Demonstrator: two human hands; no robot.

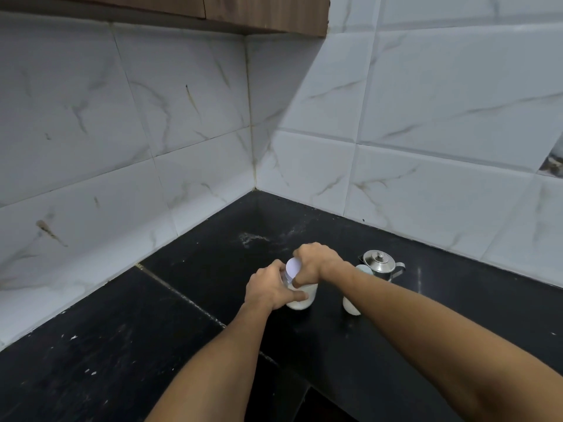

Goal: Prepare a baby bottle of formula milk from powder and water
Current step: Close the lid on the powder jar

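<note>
Black stone tabletop (122, 345), flecked with white specks, occupies a corner of white veined wall tiles (91, 117) under a wooden cabinet (259, 10). Baby bottle (301, 298) stands mid-tabletop, contents milky. Left grip (268, 289) is clamped round its body and right grip (316, 261) round its top. Steel kettle (380, 264) nearby.

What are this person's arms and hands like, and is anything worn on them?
The left hand and right hand carry no gloves, and no watch or bracelet shows at either wrist. The left forearm and right forearm are uncovered to the picture's edge, so no sleeve shows. Rings cannot be told.
</note>
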